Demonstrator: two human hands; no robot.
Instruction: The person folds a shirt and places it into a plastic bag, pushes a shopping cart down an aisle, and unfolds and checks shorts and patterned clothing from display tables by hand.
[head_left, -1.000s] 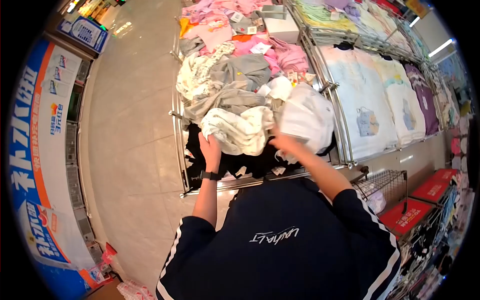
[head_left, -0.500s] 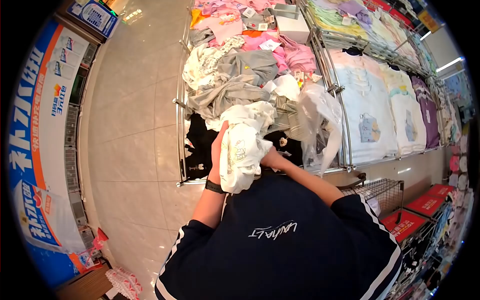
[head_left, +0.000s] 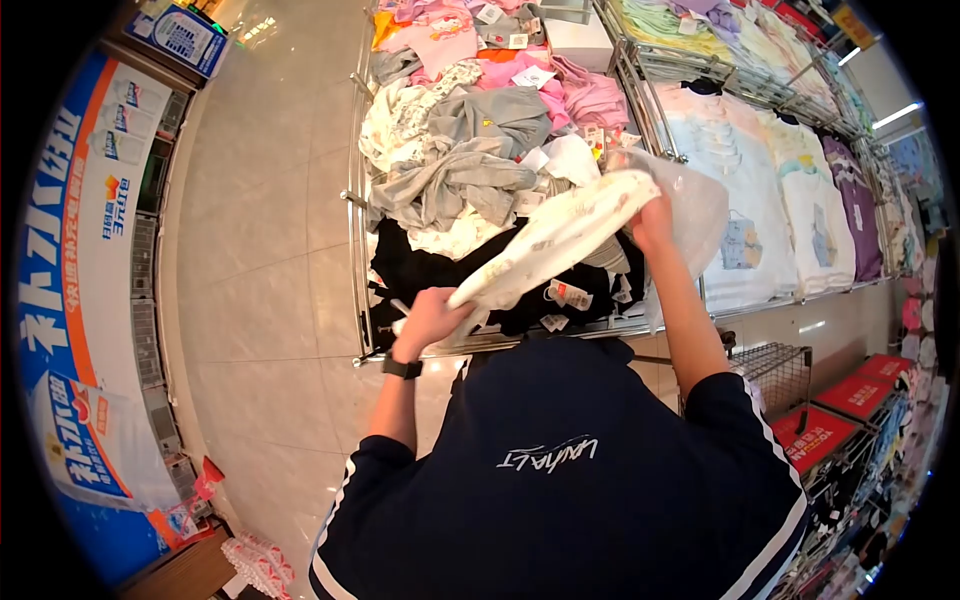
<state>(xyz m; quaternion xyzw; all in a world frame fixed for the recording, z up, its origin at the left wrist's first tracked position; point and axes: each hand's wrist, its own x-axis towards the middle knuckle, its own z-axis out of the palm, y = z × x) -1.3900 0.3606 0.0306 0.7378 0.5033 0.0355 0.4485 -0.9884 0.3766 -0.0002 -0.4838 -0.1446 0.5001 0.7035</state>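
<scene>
A white printed garment is stretched on a slant between my two hands, above the display rack. My left hand is closed on its lower left end, near the rack's front rail. The upper right end is gripped by my right hand; part of those fingers is hidden. Just behind and beside the right hand lies a clear plastic bag. A paper tag shows below the garment, over black clothes. Rumpled grey clothes lie past it.
The metal rack also bears pink clothes and a white box. Folded white T-shirts fill the rack to the right. A wire basket stands at the lower right, and tiled floor runs along the left.
The bunched white garment is now spread out lengthwise. My right hand has moved up and right, my left hand slightly down. The plastic bag has shifted, and more black clothes show.
</scene>
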